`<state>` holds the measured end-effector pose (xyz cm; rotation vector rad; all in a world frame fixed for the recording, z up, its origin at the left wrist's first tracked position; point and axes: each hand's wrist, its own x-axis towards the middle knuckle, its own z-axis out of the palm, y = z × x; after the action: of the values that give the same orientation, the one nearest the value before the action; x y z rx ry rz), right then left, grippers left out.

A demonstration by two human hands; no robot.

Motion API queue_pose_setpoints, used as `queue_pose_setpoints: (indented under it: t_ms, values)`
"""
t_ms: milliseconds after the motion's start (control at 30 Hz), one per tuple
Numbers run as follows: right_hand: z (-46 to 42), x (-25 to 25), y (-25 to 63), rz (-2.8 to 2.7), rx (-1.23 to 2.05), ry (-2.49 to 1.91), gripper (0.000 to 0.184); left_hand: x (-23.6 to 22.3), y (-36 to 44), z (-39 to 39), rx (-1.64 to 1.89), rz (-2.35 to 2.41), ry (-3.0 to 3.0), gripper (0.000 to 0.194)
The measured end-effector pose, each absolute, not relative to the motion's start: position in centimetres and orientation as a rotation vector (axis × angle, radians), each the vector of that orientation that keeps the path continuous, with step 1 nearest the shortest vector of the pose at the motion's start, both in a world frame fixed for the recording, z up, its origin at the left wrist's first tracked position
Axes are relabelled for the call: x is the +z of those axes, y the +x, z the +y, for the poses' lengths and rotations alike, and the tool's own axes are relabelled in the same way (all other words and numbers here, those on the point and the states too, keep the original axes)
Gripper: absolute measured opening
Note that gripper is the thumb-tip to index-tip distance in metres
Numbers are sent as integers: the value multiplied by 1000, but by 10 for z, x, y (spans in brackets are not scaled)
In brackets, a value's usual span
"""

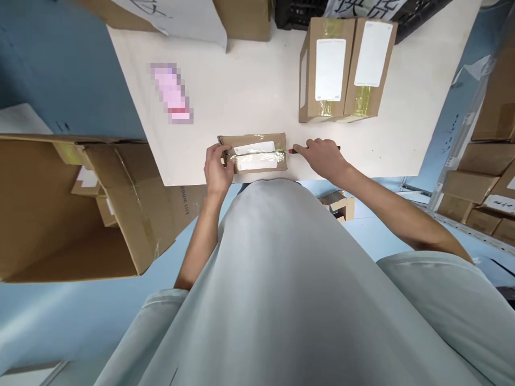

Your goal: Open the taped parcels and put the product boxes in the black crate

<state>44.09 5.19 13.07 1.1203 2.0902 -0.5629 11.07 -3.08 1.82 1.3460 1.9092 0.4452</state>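
Observation:
A small taped cardboard box (257, 140) with a white label lies at the near edge of the white table (241, 96). My left hand (217, 170) is closed on the box's left end and holds it down. My right hand (322, 156) is closed on a slim cutter with a red tip (293, 151). The tip touches the right end of the box, at the tape seam. My grey shirt hides the table edge below the box.
Two taller taped boxes (341, 69) with white labels stand side by side at the back right. A large open carton (68, 203) sits to my left. A black crate (298, 13) is at the far edge. Shelves with boxes (483, 187) are on the right.

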Motion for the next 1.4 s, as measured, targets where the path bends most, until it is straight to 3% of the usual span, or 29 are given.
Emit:
queue_pose_setpoints:
  t_ms: [167, 300, 433, 600, 1000, 1400]
  values:
    - [33, 126, 463, 2131, -704, 1326, 60, 37, 127, -24, 460, 1922, 1518, 41]
    - [7, 116, 476, 2072, -949, 1646, 58, 50, 170, -7, 384, 1718, 1788, 52]
    - [-19, 93, 463, 1996, -1270, 1809, 60, 45, 204, 9, 183, 1441, 2011, 60]
    - [-29, 84, 430, 1881, -1422, 1944, 64, 25, 200, 14, 109, 1340, 2097, 67]
    - [-31, 117, 409, 1779, -1412, 1963, 67, -9, 188, 4, 174, 1313, 2095, 78]
    - [-30, 140, 373, 1587, -1218, 1875, 70, -14, 191, -1, 296, 1287, 2016, 80]
